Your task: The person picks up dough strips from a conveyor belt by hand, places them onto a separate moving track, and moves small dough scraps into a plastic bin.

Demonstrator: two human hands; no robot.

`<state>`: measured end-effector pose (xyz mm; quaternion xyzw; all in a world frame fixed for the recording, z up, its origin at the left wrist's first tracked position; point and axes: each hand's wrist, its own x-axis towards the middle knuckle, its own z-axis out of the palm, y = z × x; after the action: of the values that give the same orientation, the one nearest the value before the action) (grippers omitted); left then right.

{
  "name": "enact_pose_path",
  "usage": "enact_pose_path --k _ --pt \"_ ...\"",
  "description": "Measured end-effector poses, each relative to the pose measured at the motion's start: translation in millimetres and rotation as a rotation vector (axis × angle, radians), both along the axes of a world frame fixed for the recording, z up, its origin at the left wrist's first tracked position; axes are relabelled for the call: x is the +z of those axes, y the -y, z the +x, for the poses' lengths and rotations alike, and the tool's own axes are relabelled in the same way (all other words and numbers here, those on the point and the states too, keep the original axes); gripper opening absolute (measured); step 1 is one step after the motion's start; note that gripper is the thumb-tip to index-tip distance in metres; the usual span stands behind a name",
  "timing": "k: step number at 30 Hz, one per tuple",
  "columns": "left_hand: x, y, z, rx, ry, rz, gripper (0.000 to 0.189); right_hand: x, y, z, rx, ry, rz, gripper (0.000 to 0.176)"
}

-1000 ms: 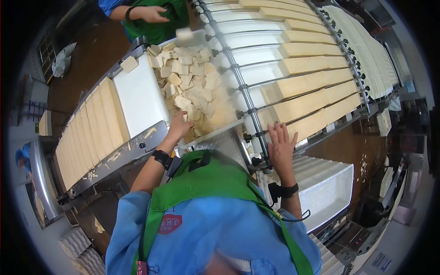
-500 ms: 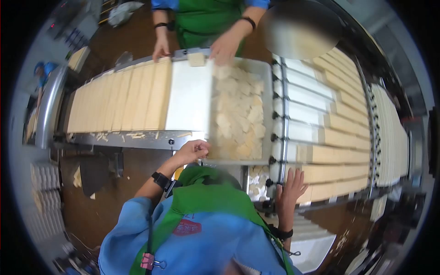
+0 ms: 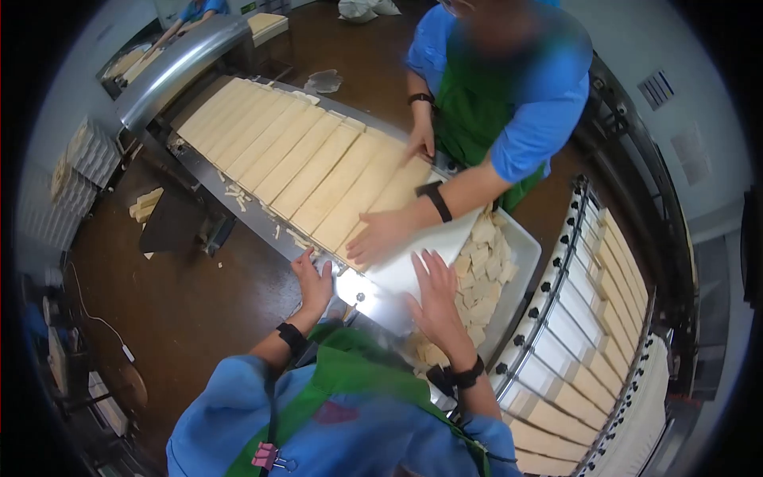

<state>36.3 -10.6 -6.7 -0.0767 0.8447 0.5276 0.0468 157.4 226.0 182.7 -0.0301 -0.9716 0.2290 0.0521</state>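
Pale dough strips (image 3: pixel 318 159), laid side by side, cover the conveyor belt (image 3: pixel 401 274), whose white end shows bare. At the near edge of the strips is my left hand (image 3: pixel 312 285), open, fingers and thumb apart, beside the metal rail (image 3: pixel 381 306). My right hand (image 3: pixel 437 306) is open with fingers spread, over the belt's end next to the tray of scraps. Nothing shows in either hand. Across the belt, a co-worker's hand (image 3: pixel 377 237) lies flat on the last strips, and their other hand (image 3: pixel 421 143) touches the far edge.
A white tray (image 3: pixel 531 238) of broken dough pieces stands at the belt's end. To the right, a second conveyor (image 3: pixel 548 358) carries strips between dark rods with black knobs. A metal roller cover (image 3: pixel 183 63) arches over the far end. Crumbs lie along the near rail.
My view has turned and shifted left. My right hand has left the second conveyor for the belt's end. The strips reach further toward that end, and the co-worker's hand now rests on them.
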Motion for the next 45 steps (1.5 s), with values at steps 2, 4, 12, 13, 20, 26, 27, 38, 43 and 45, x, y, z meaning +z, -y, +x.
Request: enact_pose_path --k 2,4,12,13,20,26,27,38,43,45 --pt "-6 0 -14 -0.038 -0.201 -0.247 0.068 -16 1 -57 0.122 -0.071 0.023 0.083" --pt "-1 -6 -26 -0.067 -0.243 -0.217 0.070 -27 3 -117 0.116 -0.097 0.184 0.082" --pt "42 -21 -52 -0.216 -0.235 -0.137 0.076 -94 -14 -325 0.036 0.117 0.553 0.062" --pt "38 -21 -53 -0.244 -0.251 -0.167 0.079 -118 -25 -344 -0.012 0.144 0.626 0.058" --pt "51 -28 -56 -0.273 -0.095 -0.153 0.082 -157 -54 -380 -0.256 0.254 0.562 0.050" --pt "52 -40 -57 -0.317 -0.050 -0.221 0.088 -182 -82 -372 -0.226 0.113 0.170 0.059" --pt "53 -43 -56 -0.313 -0.035 -0.244 0.089 -185 -86 -365 -0.185 0.047 0.183 0.058" --pt "59 -65 -57 -0.569 -0.176 -0.332 0.085 -145 -145 -230 -0.482 0.100 0.188 0.061" --pt "65 -80 -56 -0.708 -0.207 -0.454 0.089 -142 -159 -135 -0.716 0.076 0.124 0.065" --pt "54 -80 -56 -0.745 -0.349 -0.470 0.090 -137 -152 -107 -0.610 0.034 0.281 0.066"
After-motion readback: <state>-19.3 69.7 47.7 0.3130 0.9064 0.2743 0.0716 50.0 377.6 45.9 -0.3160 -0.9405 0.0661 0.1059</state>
